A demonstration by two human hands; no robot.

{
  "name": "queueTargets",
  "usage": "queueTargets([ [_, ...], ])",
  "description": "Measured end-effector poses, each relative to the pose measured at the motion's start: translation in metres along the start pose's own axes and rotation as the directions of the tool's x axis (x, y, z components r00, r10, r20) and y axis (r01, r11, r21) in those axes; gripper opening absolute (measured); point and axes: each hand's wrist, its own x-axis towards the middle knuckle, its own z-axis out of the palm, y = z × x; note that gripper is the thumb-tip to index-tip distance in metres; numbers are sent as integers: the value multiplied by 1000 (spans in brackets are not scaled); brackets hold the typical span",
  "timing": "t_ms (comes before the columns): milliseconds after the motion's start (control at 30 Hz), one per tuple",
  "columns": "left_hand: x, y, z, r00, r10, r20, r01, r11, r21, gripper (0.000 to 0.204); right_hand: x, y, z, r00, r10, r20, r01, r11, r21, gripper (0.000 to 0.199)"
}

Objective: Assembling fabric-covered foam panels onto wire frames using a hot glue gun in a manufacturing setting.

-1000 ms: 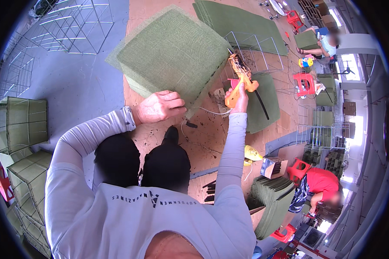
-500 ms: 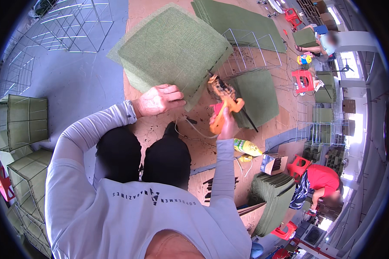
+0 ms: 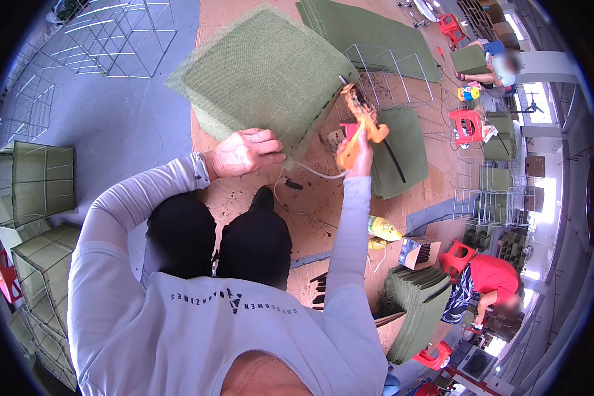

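A square green woven panel [image 3: 257,79] lies in front of me, over a paler mesh sheet [image 3: 178,80] that shows past its edges. Dark glue dabs run along its right edge. My left hand [image 3: 244,152] has its fingers closed on the panel's near corner. In my right hand [image 3: 360,158] is an orange hot glue gun [image 3: 369,131], its nozzle close to the far end of that right edge. A black glue stick [image 3: 396,162] juts from the gun's back, and a pale cord [image 3: 320,173] trails from its grip.
More green panels [image 3: 402,142] lie to the right, near a wire frame [image 3: 393,72]. A yellow bottle [image 3: 384,228] and a box of dark sticks [image 3: 417,253] are close to my right arm. Covered frames [image 3: 36,178] stand at left. Two people work at the far right.
My right hand has moved the glue gun right and away from me, toward the far end of the panel's edge. My left hand stays on the near corner.
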Motion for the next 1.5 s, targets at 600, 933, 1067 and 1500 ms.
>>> queueTargets([
  [600,-5,-3,-1,1000,-25,9,25,1000,-10,41,-133,38,5,989,129,67,-126,991,-55,33],
  [933,-1,0,-4,1000,-9,23,9,999,36,34,-159,51,8,991,121,49,-124,991,60,33],
  [1067,-4,-1,-2,1000,-20,-1,20,1000,16,41,-113,36,16,993,93,71,-96,995,40,35],
  [1500,-71,-142,-87,417,-673,-612,892,432,132,57,-80,105,25,938,-117,327,-109,794,598,56],
])
